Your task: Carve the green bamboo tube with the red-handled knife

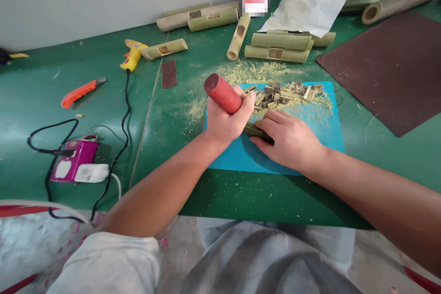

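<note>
My left hand (227, 121) is wrapped round a tool with a thick red wooden handle (222, 93) that points up and to the left. Its working end is hidden behind the fingers. My right hand (287, 140) lies over a dark green bamboo piece (257, 132) and presses it down on a blue cutting mat (320, 121). Both hands touch at the bamboo piece. A heap of small cut bamboo chips (285, 93) and pale sawdust lies on the mat just beyond the hands.
Several bamboo tubes (280, 47) with cut windows lie at the back of the green table (34, 101). A yellow glue gun (133, 54), an orange utility knife (81, 92), a purple power strip (74, 165), a brown sandpaper sheet (392, 69) and white paper (306, 11) are there too.
</note>
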Demonstrator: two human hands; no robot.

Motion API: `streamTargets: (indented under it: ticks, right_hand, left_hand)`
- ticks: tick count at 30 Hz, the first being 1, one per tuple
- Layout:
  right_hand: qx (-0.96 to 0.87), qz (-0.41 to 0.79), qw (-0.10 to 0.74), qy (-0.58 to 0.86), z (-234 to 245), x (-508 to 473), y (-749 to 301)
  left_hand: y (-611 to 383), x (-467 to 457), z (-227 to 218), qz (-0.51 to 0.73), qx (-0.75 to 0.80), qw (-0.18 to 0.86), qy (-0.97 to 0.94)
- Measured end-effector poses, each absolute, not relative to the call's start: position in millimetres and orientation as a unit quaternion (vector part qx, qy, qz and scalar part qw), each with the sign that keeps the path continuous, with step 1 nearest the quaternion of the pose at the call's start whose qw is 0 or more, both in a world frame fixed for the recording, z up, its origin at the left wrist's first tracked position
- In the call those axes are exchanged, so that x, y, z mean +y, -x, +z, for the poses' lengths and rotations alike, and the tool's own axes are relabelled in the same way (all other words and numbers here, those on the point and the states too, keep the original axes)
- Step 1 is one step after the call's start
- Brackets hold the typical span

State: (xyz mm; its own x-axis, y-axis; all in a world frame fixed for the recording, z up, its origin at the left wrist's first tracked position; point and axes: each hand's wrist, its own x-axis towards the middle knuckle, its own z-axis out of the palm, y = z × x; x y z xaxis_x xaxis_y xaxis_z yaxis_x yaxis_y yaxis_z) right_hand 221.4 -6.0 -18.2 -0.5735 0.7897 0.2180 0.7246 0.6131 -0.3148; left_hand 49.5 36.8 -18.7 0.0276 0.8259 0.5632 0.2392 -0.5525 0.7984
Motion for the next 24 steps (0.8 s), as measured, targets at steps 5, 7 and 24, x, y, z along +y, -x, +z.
streamTargets:
  ticks: [5,7,24]
  right_hand:
    - [-0.895,0.072,0.191,0.397,-22.4,-7.2,-219.4]
    - [-0.894,0.072,0.19,0.398,-22.6,-6.0,-220.1]
    - [-0.883,0.0,0.253,0.396,-15.1,-3.7,-240.7]
  left_hand:
    - [-53.4,36.3,-13.1,0.578,0.466,0.341,-0.576]
    - [-54.8,36.9,-11.0,0.607,0.483,0.35,-0.525]
    - [-26.6,37.7,4.3,0.672,0.339,0.353,-0.556]
